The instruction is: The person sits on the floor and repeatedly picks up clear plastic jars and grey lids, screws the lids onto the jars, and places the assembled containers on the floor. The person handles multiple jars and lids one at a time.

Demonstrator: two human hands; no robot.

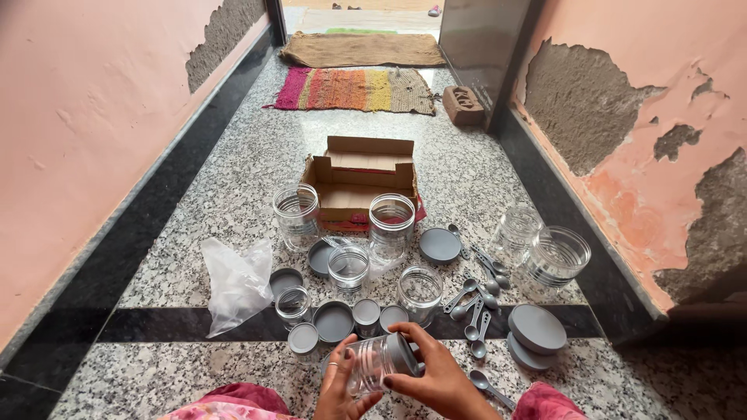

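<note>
While most of the set lies loose on the floor (233,179), only one jar (379,361) is in hand, just in front of the cardboard box (360,180). Left of the box lies a plastic bag (237,281); before it stand open jars and separate grey lids (333,321) (none looks closed). The left hand (340,389) grips the jar's body, the right hand (436,377) clasps its grey cap. Right of the box lie spoons (476,299) and two bigger lidless jars (554,260).
</note>
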